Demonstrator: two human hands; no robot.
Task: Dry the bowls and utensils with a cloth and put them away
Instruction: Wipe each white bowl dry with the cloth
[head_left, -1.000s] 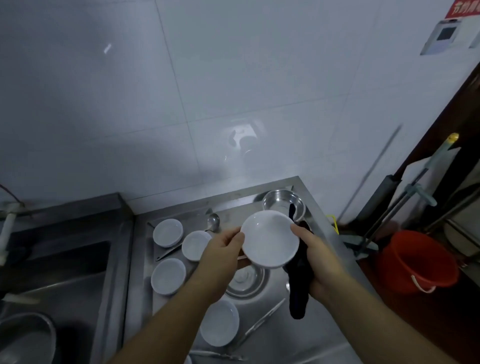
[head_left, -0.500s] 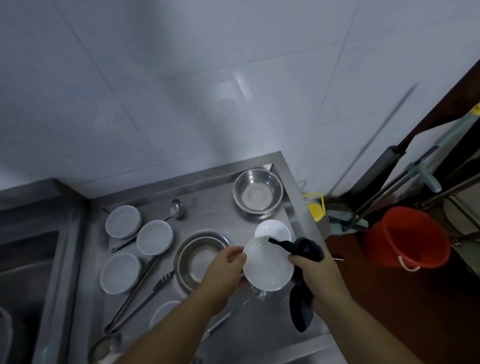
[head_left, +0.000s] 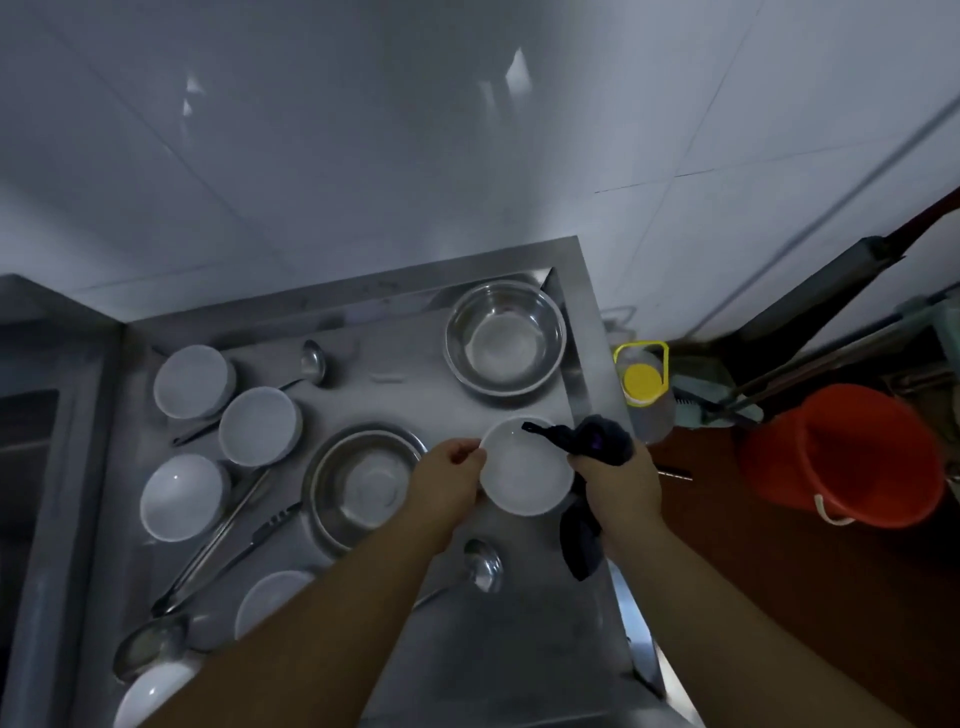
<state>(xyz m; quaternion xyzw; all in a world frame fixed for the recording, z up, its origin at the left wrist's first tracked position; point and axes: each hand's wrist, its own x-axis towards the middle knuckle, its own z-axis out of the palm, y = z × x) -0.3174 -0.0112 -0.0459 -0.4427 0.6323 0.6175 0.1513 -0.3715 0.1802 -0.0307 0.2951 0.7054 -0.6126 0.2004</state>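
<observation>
Pinched only at its rim by the left hand (head_left: 451, 475), the white bowl (head_left: 524, 475) could slip onto the tabletop (head_left: 519, 649) while the right hand (head_left: 618, 480) clutches the dark cloth (head_left: 597, 444).

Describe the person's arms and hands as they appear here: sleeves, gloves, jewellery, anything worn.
Both forearms are bare right down to the frame's bottom edge, so no sleeves show. The left hand and right hand wear no gloves. No watch, bracelet or ring is visible, though the dim, slightly blurred picture could hide something small.

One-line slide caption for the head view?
Left hand holds a white bowl while right hand grips the dark cloth over a steel counter.
</observation>
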